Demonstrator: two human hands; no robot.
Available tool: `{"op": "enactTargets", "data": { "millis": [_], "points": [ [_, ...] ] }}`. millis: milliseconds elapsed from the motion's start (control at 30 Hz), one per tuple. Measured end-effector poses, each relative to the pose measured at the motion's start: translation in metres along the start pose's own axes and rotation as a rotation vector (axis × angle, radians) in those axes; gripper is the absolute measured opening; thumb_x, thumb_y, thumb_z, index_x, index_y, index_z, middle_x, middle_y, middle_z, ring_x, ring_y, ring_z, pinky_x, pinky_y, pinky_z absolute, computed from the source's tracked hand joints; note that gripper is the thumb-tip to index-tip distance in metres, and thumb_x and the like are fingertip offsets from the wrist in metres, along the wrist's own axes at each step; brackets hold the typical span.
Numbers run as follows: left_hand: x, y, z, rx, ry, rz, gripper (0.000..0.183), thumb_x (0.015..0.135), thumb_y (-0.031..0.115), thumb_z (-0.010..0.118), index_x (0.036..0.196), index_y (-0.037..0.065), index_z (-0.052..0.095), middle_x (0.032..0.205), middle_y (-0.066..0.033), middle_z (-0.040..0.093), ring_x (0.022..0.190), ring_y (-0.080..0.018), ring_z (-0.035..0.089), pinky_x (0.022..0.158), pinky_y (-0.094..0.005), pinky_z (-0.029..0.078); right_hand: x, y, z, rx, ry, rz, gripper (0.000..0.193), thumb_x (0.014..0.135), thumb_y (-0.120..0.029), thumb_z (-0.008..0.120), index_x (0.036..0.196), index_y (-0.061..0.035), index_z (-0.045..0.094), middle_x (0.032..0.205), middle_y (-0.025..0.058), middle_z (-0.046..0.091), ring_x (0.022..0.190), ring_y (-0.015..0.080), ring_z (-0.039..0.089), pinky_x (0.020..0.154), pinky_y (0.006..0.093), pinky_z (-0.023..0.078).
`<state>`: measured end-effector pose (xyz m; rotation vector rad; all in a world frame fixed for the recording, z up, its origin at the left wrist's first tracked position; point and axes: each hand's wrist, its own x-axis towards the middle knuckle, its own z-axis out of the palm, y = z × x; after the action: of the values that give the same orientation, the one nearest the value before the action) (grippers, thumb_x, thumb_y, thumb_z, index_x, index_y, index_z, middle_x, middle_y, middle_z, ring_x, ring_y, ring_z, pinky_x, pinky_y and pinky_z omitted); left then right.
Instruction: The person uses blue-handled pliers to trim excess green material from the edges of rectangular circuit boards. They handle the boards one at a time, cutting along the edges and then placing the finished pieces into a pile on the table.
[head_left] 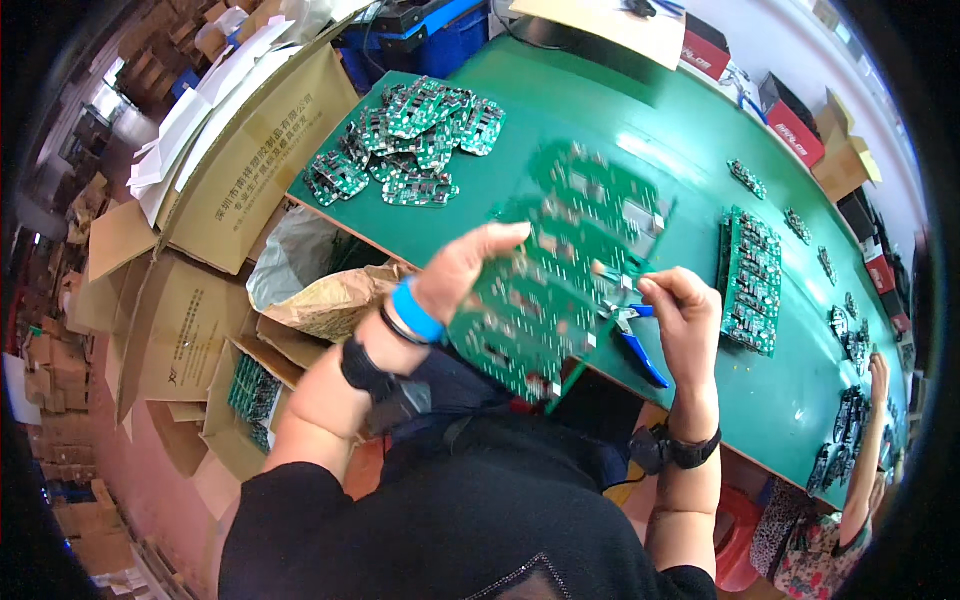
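Observation:
A large green circuit board panel [545, 290], blurred by motion, is tilted over the table's near edge. My left hand [460, 265] is closed on its left side, thumb over the top face. At the panel's right edge, my right hand [685, 305] has its fingers pinched together, seemingly on the edge strip; the fingertips are partly unclear. Blue-handled cutters [642, 348] lie on the table just beside and below my right fingers. A stack of similar panels [752, 285] stands to the right of that hand.
Separated circuit boards [420, 130] form a pile on the green table [480, 70] at the far left. Cardboard boxes [250, 160] and a paper sack [335, 310] stand beside the left edge. Small black parts [848, 430] lie at right, near another person's arm [865, 470].

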<state>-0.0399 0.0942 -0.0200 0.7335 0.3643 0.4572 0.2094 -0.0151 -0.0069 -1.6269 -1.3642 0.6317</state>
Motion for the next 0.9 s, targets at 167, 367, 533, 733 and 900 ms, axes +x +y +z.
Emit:
{"op": "enactTargets", "data": {
  "millis": [167,367,533,733,900],
  "points": [
    [0.071,0.106,0.027,1.233,-0.102,0.419,0.039,0.090,0.020,0.067,0.119,-0.003,0.058,0.108,-0.0134,0.068,0.092,-0.0196,0.064,0.082,-0.0299,0.051,0.010,-0.011,0.014,-0.215,-0.120,-0.150,0.012,0.072,-0.011,0.078,0.076,-0.0021,0.071,0.072,0.0129,0.065,0.067,0.0283,0.065,0.063,0.0359,0.050],
    [0.157,0.108,0.013,1.964,-0.163,0.335,0.030,0.075,0.025,0.077,0.096,0.005,0.070,0.087,-0.0158,0.069,0.085,-0.0322,0.067,0.074,-0.0418,0.053,0.023,0.005,0.056,-0.382,-0.150,-0.240,0.006,0.079,-0.001,0.063,0.081,-0.0003,0.069,0.083,0.0180,0.060,0.089,0.0383,0.059,0.078,0.0435,0.048],
    [0.176,0.089,0.008,1.994,-0.156,0.296,0.032,0.076,0.026,0.077,0.101,0.007,0.070,0.095,-0.0139,0.070,0.092,-0.0326,0.067,0.078,-0.0426,0.053,0.030,0.003,0.063,-0.420,-0.219,-0.146,0.006,0.079,-0.004,0.067,0.085,-0.0015,0.066,0.084,0.0183,0.063,0.083,0.0390,0.062,0.073,0.0433,0.049],
    [0.187,0.082,0.011,2.008,-0.134,0.310,0.031,0.077,0.026,0.076,0.103,0.009,0.070,0.096,-0.0122,0.071,0.093,-0.0328,0.067,0.080,-0.0433,0.052,0.031,0.014,0.066,-0.450,-0.170,-0.247,0.006,0.079,-0.006,0.068,0.080,-0.0009,0.064,0.080,0.0173,0.062,0.082,0.0382,0.061,0.072,0.0445,0.049],
    [0.189,0.079,0.014,2.022,-0.121,0.295,0.028,0.078,0.025,0.075,0.102,0.010,0.070,0.096,-0.0124,0.071,0.093,-0.0335,0.066,0.080,-0.0440,0.052,0.033,0.014,0.063,-0.418,-0.257,-0.232,0.005,0.081,-0.006,0.066,0.081,-0.0011,0.065,0.081,0.0164,0.062,0.083,0.0377,0.061,0.073,0.0443,0.049]
  ]
}}
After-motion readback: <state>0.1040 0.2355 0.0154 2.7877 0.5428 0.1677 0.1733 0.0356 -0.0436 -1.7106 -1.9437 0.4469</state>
